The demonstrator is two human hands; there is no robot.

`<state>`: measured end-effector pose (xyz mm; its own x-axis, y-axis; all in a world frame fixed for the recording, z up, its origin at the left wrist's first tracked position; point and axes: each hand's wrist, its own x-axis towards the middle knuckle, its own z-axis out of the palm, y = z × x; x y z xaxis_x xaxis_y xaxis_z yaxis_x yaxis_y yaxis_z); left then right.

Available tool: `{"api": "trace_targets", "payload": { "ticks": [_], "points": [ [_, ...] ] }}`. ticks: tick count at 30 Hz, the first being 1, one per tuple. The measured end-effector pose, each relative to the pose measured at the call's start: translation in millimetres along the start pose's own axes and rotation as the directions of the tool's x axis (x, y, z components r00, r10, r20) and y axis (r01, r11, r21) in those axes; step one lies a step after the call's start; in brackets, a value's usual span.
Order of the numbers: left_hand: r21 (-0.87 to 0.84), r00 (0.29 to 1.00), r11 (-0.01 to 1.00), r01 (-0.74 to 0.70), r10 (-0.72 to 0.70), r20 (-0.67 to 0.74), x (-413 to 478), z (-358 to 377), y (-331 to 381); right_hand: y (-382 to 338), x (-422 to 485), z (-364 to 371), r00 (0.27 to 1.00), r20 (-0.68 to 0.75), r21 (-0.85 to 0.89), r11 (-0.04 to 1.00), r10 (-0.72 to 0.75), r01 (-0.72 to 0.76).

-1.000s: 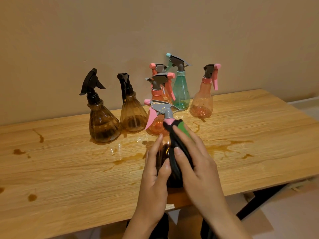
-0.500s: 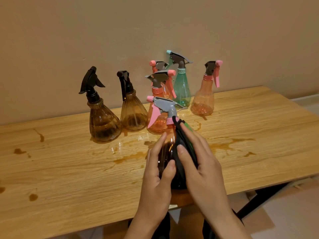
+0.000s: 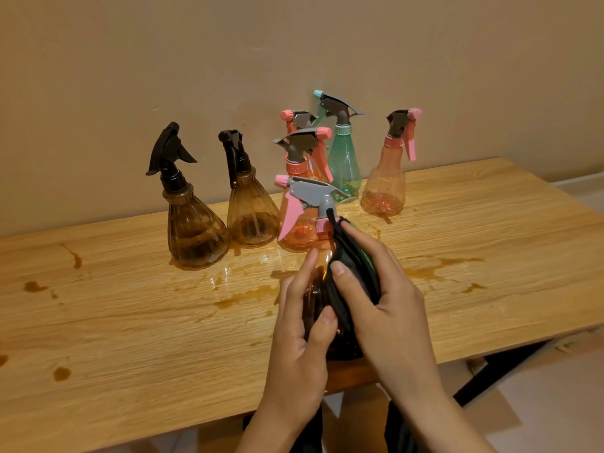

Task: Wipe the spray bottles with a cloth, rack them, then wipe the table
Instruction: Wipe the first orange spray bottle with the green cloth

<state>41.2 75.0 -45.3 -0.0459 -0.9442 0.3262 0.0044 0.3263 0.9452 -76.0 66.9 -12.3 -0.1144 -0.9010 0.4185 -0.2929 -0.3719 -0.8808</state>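
— Brought a little nearer and higher than a second ago, spray bottle [image 3: 322, 250] with grey head and pink trigger; dark cloth [image 3: 354, 259] slid slightly along its side. Held where now?

— Upright at the near edge of the wooden table [image 3: 130, 322]. Not possible to tell whether resting on it or just lifted. Gripped by left hand [image 3: 300, 341], fingers and thumb curled round the orange body. Right hand [image 3: 395, 308] closed round the cloth, pressing it on the neck and right side.

— Danger from here?

— Possibly a slip: wet-looking plastic, only one holding hand, and rubbing force from the other side. So near the edge, maybe a fall to the floor. Also possible to squeeze the trigger by accident and spray more liquid.

— And around?

— Brown spills [image 3: 242, 297] on the boards just beyond. Six more standing behind, close together: two brown bottles [image 3: 196, 233], three orange bottles [image 3: 384, 188], one green bottle [image 3: 343, 168]. Easy to knock over with a wide movement.
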Motion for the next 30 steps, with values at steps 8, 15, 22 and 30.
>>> {"api": "trace_targets", "payload": {
  "ticks": [8, 15, 22, 30],
  "points": [
    [-0.08, 0.998, 0.996, 0.026, -0.031, -0.063, 0, -2, -1, 12, -48, 8, 1.0, -0.007, -0.102, 0.995, -0.008, 0.007],
    [-0.124, 0.996, 0.992, 0.035, -0.044, -0.072, 2, -3, 1, 13, -40, 3, 0.986, 0.041, 0.162, 0.972, 0.164, -0.169],
    [-0.047, 0.999, 0.999, 0.028, -0.029, -0.032, 2, 1, 6, 17, -45, -2, 0.995, -0.064, -0.071, 0.995, -0.07, 0.066],
    [-0.064, 0.998, 0.997, 0.043, -0.046, -0.041, 2, 0, 4, 12, -22, -1, 0.998, 0.003, -0.121, 0.991, -0.065, 0.065]
  ]
}}
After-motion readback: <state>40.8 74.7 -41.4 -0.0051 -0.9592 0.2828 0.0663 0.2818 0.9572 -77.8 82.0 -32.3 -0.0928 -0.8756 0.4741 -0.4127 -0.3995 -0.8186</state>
